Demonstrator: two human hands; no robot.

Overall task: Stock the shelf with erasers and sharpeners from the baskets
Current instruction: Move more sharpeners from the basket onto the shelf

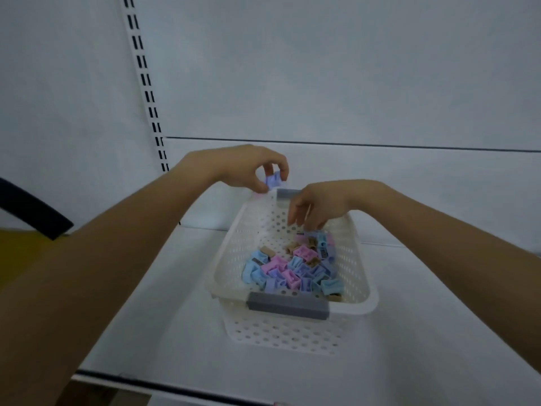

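Left hand pinches a ribbed lilac sharpener above the perforated white basket's far-left corner on the shelf. Right hand's loose, spread fingers dangle over pastel sharpeners heaped inside.

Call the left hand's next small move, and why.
Probably lower the lavender sharpener onto the white shelf beside the basket's far end. The left hand pinches it above the far rim, clear of the pile of sharpeners, while the right hand reaches down toward that pile with nothing gripped.
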